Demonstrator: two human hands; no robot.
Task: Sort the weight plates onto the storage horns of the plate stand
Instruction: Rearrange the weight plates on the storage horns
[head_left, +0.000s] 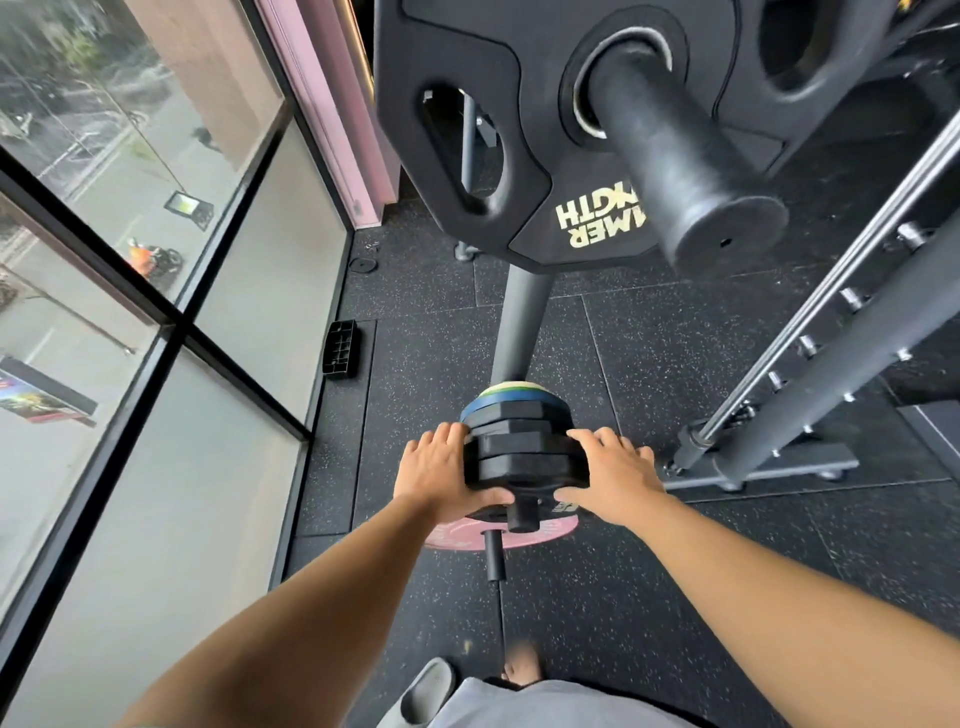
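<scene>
Several small black weight plates sit stacked on a low storage horn of the plate stand, with blue and green-white plates behind them. My left hand grips the left side of the front black plates, thumb across the front face. My right hand grips the right side the same way. Below, a pink plate hangs on a lower, thinner horn. High up, a large black plate with yellow lettering sits on a thick upper horn.
A glass window wall runs along the left. A grey rack upright with pegs slants at the right, its base on the speckled rubber floor. A small black block lies by the window. A sandal and my bare foot show below.
</scene>
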